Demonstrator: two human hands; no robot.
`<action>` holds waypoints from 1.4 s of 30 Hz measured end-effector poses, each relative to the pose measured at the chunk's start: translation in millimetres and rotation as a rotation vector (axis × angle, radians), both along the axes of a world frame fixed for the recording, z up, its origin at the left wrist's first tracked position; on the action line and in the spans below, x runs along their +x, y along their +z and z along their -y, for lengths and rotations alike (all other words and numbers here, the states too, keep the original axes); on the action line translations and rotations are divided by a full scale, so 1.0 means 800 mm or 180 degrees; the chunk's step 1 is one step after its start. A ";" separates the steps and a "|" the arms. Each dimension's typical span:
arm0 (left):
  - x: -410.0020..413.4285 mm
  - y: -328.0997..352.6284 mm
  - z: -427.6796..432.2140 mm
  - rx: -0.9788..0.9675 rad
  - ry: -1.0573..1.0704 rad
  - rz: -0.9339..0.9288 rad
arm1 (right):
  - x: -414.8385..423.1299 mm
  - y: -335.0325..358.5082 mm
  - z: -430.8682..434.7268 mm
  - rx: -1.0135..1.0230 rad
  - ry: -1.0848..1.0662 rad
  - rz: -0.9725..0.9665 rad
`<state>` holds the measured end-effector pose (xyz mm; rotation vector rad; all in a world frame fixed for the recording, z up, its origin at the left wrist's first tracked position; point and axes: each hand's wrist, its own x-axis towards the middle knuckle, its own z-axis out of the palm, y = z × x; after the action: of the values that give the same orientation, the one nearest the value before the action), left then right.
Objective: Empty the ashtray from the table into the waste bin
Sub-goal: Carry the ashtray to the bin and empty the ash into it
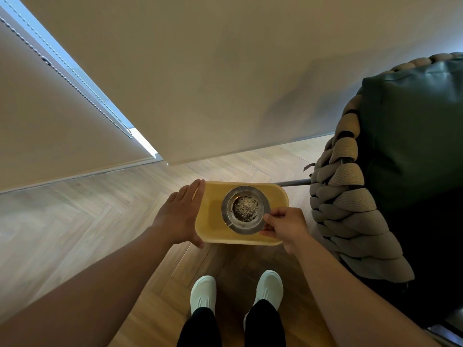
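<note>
A round metal ashtray (244, 195) with grey-brown ash in its bowl hangs level over the open mouth of a yellow waste bin (213, 221) standing on the wood floor. My right hand (285, 227) pinches the ashtray's rim at its near right side. My left hand (180, 214) lies flat against the bin's left wall, fingers stretched along the rim and thumb near the front corner. The bin's inside below the ashtray looks plain yellow.
A dark green cushioned chair with thick braided beige rope (350, 209) stands close on the right, its metal leg (293, 182) just behind the bin. A beige wall and a blind with a bead chain (75, 78) rise behind. My white shoes (203, 294) stand before the bin.
</note>
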<state>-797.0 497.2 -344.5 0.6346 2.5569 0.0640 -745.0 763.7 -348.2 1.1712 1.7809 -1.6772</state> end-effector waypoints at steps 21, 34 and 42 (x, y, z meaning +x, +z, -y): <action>-0.006 0.003 -0.003 -0.0096 -0.0024 0.0056 | 0.035 0.006 0.005 0.3441 0.2935 -0.3388; -0.003 0.006 -0.005 -0.0061 0.0026 0.0066 | 0.031 0.020 0.004 0.2919 0.2359 -0.2893; 0.001 0.006 -0.004 0.0016 0.0096 0.0135 | 0.024 0.021 0.004 0.1601 0.1040 -0.1069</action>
<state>-796.5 500.0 -339.5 0.5904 2.5264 0.0932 -725.9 760.5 -331.0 0.7372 2.5477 -1.3277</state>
